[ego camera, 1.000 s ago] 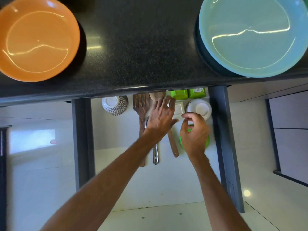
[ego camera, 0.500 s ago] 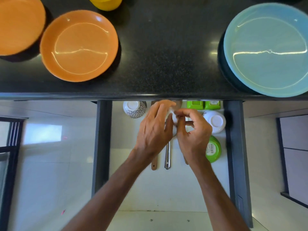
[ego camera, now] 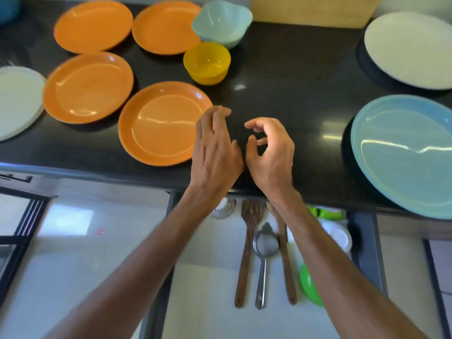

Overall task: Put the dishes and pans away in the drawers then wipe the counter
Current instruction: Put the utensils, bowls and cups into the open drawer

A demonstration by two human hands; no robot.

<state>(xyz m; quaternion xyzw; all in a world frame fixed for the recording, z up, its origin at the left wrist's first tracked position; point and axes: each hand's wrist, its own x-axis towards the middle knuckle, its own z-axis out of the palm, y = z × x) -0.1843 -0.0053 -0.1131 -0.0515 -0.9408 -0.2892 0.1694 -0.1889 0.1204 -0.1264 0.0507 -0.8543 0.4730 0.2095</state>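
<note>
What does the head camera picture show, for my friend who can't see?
An empty left hand and right hand hover over a black counter set with orange plates. Below, an open drawer holds wooden spatulas and a strainer.

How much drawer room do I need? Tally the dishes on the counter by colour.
Orange plates: 4
White plates: 2
Light blue plate: 1
Light blue bowl: 1
Yellow bowl: 1
Total: 9, not counting a blue thing cut off at the far left corner.
</note>
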